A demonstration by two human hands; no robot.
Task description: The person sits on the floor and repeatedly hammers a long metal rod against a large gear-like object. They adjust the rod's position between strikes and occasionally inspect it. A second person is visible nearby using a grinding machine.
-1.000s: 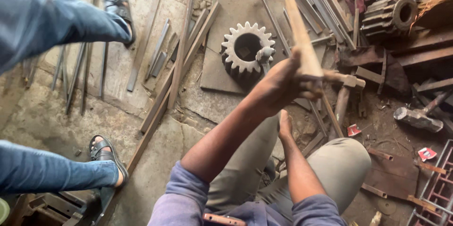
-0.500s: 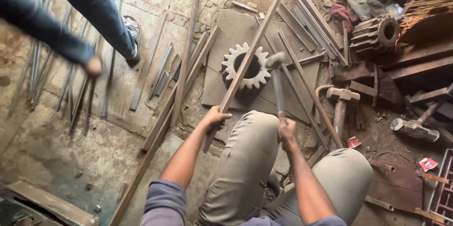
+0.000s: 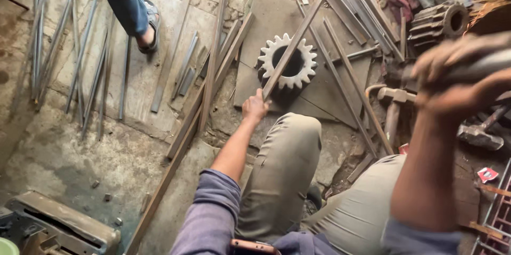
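My left hand (image 3: 255, 107) grips the near end of a long flat metal bar (image 3: 298, 34) that lies slanted across a pale toothed gear (image 3: 268, 52). The gear rests on a steel plate (image 3: 271, 15) on the floor. My right hand (image 3: 452, 76) is raised at the right, close to the camera and blurred, shut around a grey tool handle (image 3: 487, 64); the tool's head is out of view. I am crouched, with my knees (image 3: 287, 148) between the two hands.
Another person's leg and sandalled foot (image 3: 146, 29) stand at the upper left among several loose metal strips (image 3: 96, 74). A hammer (image 3: 391, 108) and scrap lie right of the plate, a dark gear (image 3: 442, 21) behind. A machine base (image 3: 58, 225) sits bottom left.
My right hand has swung up from beside the gear to a raised position at the right. My left hand still holds the bar on the gear. The other person's foot has stepped closer.
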